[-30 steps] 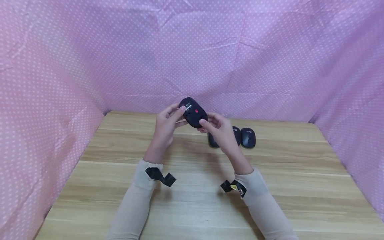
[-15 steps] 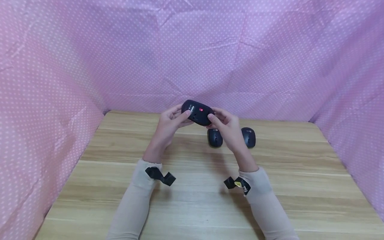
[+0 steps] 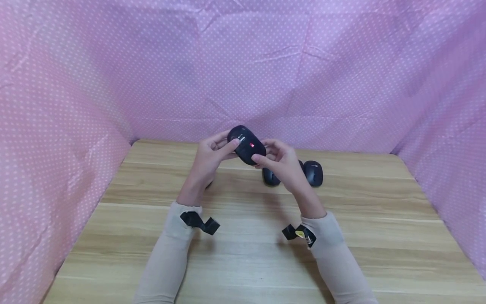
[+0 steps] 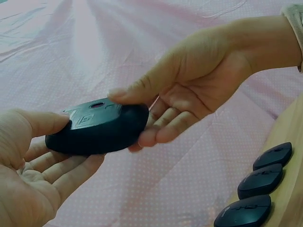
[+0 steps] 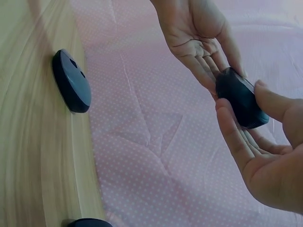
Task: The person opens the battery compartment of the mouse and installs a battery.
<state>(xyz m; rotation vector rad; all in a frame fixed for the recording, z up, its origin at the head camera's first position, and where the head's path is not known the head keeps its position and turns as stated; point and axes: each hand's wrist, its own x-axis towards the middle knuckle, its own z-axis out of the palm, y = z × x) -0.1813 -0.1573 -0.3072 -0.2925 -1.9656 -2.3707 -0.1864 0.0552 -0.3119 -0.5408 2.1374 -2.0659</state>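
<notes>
A black computer mouse point(image 3: 247, 145) is held in the air above the back of the table, its underside turned towards the head camera. A small red light glows on that underside beside a white label. My left hand point(image 3: 210, 156) pinches one end, thumb on the underside and fingers beneath. At the other end my right hand point(image 3: 282, 164) grips it in the same way. In the left wrist view the mouse point(image 4: 97, 127) spans the gap between both hands, and the right wrist view shows its dark side point(image 5: 241, 99).
Behind my right hand, three more black mice stand in a row, including a left one point(image 3: 270, 177) and a right one point(image 3: 313, 173); the middle one is mostly hidden. Another mouse point(image 5: 72, 82) lies near the table's back edge. A pink dotted cloth point(image 3: 243, 63) surrounds the wooden table point(image 3: 243, 261).
The held mouse turned to lie more level half a second ago, then tilted back so its right end points down. My right hand swung right, then slightly back. Both hands keep their hold.
</notes>
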